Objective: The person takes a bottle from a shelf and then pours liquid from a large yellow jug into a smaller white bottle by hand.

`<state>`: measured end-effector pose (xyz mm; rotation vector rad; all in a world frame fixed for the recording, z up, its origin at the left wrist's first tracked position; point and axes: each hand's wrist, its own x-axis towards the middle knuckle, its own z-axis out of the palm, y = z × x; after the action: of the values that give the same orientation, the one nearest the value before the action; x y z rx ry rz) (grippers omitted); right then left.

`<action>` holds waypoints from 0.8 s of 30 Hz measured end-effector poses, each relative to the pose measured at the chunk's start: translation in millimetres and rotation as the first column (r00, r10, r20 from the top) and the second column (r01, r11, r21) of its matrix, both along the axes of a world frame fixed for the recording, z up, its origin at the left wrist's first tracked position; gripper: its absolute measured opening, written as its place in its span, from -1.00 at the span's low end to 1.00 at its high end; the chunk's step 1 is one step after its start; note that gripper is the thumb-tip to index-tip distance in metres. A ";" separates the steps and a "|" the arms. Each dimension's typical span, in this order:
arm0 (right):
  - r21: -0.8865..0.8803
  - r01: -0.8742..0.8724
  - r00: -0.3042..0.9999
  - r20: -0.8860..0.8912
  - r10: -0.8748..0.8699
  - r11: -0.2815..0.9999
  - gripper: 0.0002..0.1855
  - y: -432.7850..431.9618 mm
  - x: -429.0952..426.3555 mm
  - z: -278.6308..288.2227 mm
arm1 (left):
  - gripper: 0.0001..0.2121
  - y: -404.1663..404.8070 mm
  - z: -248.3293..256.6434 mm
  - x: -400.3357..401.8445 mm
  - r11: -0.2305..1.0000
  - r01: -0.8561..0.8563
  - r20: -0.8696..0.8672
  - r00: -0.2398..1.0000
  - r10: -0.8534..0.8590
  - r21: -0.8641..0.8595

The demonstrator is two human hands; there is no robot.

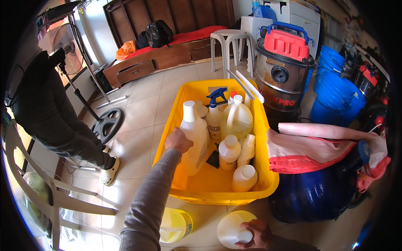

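Note:
In a yellow plastic tub (216, 196), my left hand (179, 140) is closed at the side of a tall translucent bottle (194, 147) with a white ribbed cap; the fingertips are hidden. My right hand (259, 233) grips the capped neck of a round translucent jug (228, 224) with yellowish liquid, near the tub's front. A jug of yellow liquid (172, 224) stands on the floor left of it. Inside the tub are a blue-headed spray bottle (214, 120), a handled jug (241, 122), a small labelled bottle (228, 153), stacked cups (247, 150) and a white-capped bottle (245, 178).
A shop vacuum (279, 78) and blue buckets (336, 91) stand behind the tub at right. Pink cloth (311, 146) lies over a dark blue drum (314, 194). At left are a person in dark trousers (72, 125), a plastic chair (62, 200) and a stand fan (108, 124).

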<state>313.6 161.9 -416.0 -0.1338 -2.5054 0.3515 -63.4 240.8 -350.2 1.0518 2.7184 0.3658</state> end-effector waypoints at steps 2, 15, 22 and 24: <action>-0.221 0.051 0.999 0.000 -0.052 0.974 -0.42 -3.6 3.9 -10.8 | -0.38 6.4 -19.8 6.7 0.999 -0.017 0.042 0.999 0.015 0.031; -0.164 0.006 0.999 0.038 0.000 0.987 -0.49 -1.9 0.9 -7.6 | -0.30 1.9 -70.7 -9.5 0.983 -0.093 0.479 0.878 0.008 0.155; -0.477 0.098 0.995 0.066 -0.076 0.874 -0.42 -6.6 2.5 -18.6 | -0.10 -26.5 -16.7 -0.6 0.979 0.198 -0.136 0.972 -0.190 0.043; -0.520 0.102 0.994 0.081 -0.070 0.848 -0.42 -1.9 0.9 -15.0 | -0.15 -61.1 21.1 27.2 0.972 0.234 -0.269 0.938 -0.219 0.026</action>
<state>314.5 160.0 -430.9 -0.4783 -2.3859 1.0037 -36.2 179.7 -329.2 1.5133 2.7811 0.2837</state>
